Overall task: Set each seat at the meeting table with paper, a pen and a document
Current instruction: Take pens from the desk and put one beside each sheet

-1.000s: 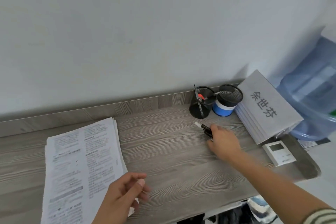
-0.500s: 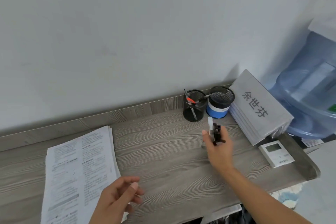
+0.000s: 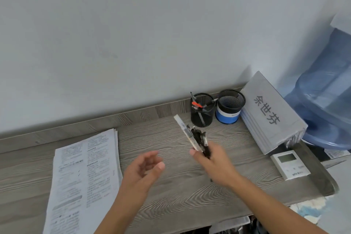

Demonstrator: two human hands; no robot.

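Note:
My right hand (image 3: 213, 161) grips a bundle of pens (image 3: 191, 135), black and clear-white, lifted above the grey wooden desk (image 3: 171, 192) with the tips pointing up and away. My left hand (image 3: 145, 169) hovers just left of it, palm turned toward the pens, fingers relaxed and holding nothing. A stack of printed documents (image 3: 83, 176) lies on the desk's left side. Behind the pens stand two black mesh pen cups: one (image 3: 202, 110) holds a few pens, the other (image 3: 230, 106) has a blue and white band.
A stack of grey name-plate folders (image 3: 269, 112) with printed characters leans at the right. A small white display device (image 3: 289, 163) lies near the desk's right edge. A blue water jug (image 3: 326, 91) stands beyond it. The wall runs close behind the desk.
My right hand picked the pens up off the desk and raised them toward me. My left hand rose from beside the documents and moved right, toward the pens.

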